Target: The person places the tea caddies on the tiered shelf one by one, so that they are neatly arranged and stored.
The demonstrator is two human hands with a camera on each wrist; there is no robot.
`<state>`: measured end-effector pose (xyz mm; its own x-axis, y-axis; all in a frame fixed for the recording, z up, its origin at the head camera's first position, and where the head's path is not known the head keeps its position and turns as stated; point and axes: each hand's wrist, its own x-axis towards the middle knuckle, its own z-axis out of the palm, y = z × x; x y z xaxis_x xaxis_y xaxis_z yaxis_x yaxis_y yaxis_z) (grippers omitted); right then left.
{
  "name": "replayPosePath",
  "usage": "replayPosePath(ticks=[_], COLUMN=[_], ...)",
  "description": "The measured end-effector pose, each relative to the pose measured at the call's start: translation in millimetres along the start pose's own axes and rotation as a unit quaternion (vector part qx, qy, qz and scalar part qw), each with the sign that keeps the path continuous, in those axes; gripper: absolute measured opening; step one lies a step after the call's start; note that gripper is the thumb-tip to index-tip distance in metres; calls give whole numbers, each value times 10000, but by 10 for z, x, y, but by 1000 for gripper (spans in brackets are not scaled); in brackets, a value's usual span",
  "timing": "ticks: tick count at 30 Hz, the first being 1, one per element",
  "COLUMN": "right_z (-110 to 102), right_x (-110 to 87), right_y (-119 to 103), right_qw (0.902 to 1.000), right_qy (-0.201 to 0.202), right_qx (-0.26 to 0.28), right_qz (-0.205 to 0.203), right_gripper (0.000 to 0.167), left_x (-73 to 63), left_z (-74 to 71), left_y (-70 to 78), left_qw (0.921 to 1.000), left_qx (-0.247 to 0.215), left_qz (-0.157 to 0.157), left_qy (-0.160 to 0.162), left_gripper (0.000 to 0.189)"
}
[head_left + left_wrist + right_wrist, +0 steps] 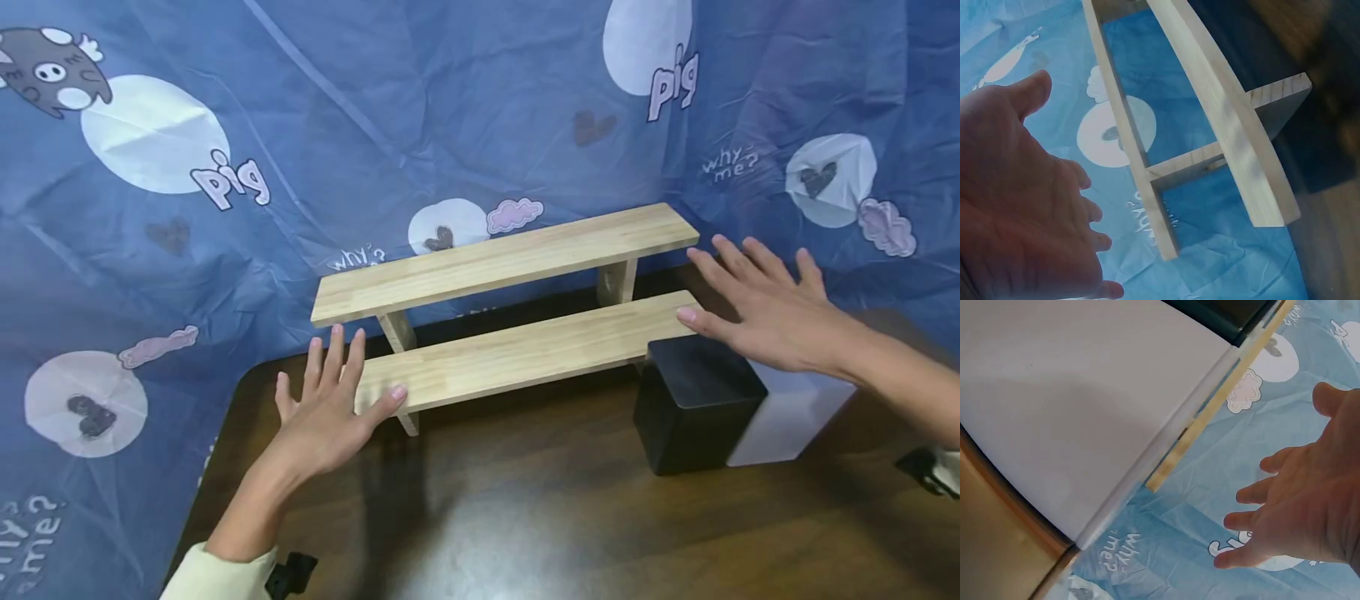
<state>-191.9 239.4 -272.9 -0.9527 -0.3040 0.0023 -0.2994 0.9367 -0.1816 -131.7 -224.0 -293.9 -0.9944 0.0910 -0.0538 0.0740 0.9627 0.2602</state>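
A two-tier shelf of pale wood [510, 258] stands at the back of the dark table. My left hand [322, 417] is spread at the shelf's left end, its thumb overlapping the lower board in the head view. Seen from the left wrist, that hand [1029, 200] holds nothing, and the shelf's boards [1229, 119] run beside it. On the other side, my right hand [772, 308] spreads over a black box [701, 400] and a white box [795, 412], its thumb near the lower board's right end. No object is in the right hand [1310, 494] in the right wrist view.
A blue cloth [450, 100] printed with pigs, hearts and clouds hangs behind the table and along its left side. The brown tabletop [525, 508] extends in front of the shelf. The black and white boxes stand side by side at the right.
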Motion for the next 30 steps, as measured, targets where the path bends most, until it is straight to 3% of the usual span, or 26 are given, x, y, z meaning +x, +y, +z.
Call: replayPosePath(ticks=[6,16,25,30], right_z=[-48,5,50,82], right_x=[-11,-7,7,-15], right_y=[-78,-206,-233,-219], right_qw=[9996,9966,9938,9880], right_qy=[114,-146,-400,-502], right_qx=[-8,-175,-10,207], right_qz=[-251,-792,-1038,-1445], right_gripper=[81,83,88,99], left_x=[-1,70,150,171], left_z=[71,246,442,552], left_y=[-63,-220,-425,-557], left_qw=[9996,9949,9809,9688], left_qx=[-277,-944,-1593,-1948], left_qz=[-53,-302,-739,-1045], left_qy=[44,156,836,1120], left_gripper=[94,98,96,91])
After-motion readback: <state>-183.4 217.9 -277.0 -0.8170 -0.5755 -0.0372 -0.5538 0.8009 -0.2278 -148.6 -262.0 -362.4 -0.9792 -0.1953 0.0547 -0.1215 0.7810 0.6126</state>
